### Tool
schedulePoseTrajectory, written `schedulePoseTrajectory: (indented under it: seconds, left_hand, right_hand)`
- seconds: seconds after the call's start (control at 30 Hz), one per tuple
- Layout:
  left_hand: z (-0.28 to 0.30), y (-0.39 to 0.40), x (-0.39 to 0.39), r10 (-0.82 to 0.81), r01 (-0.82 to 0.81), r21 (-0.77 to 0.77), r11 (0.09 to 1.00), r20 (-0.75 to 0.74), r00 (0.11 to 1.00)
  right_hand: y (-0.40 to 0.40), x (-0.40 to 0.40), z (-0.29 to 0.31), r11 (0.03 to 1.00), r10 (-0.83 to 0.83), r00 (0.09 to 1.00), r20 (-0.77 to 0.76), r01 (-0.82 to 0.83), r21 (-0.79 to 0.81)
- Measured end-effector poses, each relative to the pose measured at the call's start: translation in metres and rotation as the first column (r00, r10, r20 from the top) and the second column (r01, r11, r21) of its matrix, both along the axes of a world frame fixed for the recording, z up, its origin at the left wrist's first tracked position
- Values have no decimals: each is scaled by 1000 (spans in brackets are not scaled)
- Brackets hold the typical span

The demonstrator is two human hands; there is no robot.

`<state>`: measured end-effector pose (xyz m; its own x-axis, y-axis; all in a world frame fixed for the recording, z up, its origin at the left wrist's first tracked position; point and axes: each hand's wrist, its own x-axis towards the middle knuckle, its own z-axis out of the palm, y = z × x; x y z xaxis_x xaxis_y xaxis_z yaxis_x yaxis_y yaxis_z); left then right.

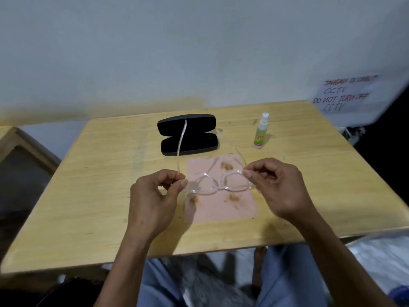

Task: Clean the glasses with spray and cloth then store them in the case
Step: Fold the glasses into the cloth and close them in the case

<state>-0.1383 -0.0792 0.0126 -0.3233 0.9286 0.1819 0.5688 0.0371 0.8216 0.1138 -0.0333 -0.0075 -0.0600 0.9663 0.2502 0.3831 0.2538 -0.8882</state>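
Observation:
Clear-framed glasses (pixel 219 182) hover just above a pink cloth (pixel 221 209) that carries brown stains. My left hand (pixel 155 202) pinches the frame's left corner and my right hand (pixel 276 187) pinches its right corner. Both temples are unfolded and point away from me toward the case. A black glasses case (pixel 199 144) lies open behind the cloth, empty inside. A small white spray bottle (pixel 261 131) with a green and red label stands upright to the right of the case.
Everything sits on a light wooden table (pixel 99 185) against a white wall. A paper sign (pixel 345 94) with handwriting hangs at the right. Another wooden piece of furniture (pixel 20 140) stands at the left. My knees show below the table's front edge.

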Motion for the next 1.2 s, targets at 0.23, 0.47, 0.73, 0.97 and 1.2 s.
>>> schedulePoseTrajectory:
  seconds: [0.23,0.47,0.73,0.97,1.2]
  left_hand:
    - [-11,4,8,42,-41,-31,999,33,999]
    - [-16,4,9,40,-38,-66,997,30,999]
    - [-14,4,7,18,-18,-50,999,-7,1000]
    - [-15,5,4,-7,4,-73,997,-38,999]
    - [-8,10,-27,16,-23,-53,998,-129,992]
  right_hand:
    - [2,-1,-15,1000,-17,999,-27,18,23]
    - [3,1,-22,999,-21,1000,2,20,39]
    - [0,0,-24,999,-10,1000,-3,10,34]
    - [-2,0,-19,1000,6,1000,-29,-6,20]
    - [5,12,-3,995,-79,994,70,75,58]
